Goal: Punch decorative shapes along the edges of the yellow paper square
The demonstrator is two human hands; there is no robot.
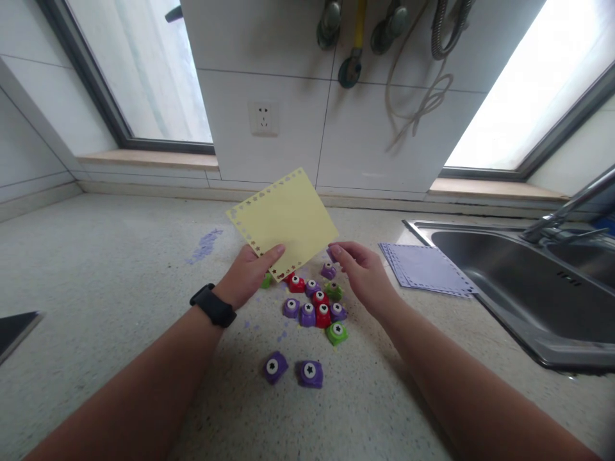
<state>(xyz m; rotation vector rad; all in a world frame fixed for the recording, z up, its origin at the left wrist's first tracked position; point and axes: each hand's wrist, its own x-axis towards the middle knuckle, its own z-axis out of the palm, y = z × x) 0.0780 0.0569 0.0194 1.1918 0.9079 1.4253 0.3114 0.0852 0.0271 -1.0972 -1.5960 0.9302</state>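
A sheet of yellow paper [293,218] is tilted above the counter, with small shapes punched along its left and upper edges and part of its lower edge. My left hand [250,272] grips its lower left side, thumb on top. At the sheet's right corner, my right hand [358,269] is closed on a small purple craft punch [331,254], mostly hidden by the fingers. Below the sheet sit several craft punches in purple, red [323,315] and green [337,332]. Two purple punches [310,372] stand apart, closer to me.
Purple sheets with punched edges [427,267] lie stacked to the right, overlapping the rim of the steel sink [509,288]. Purple paper scraps [205,246] are scattered on the speckled counter [120,269]. A dark flat object [16,333] lies at the left edge.
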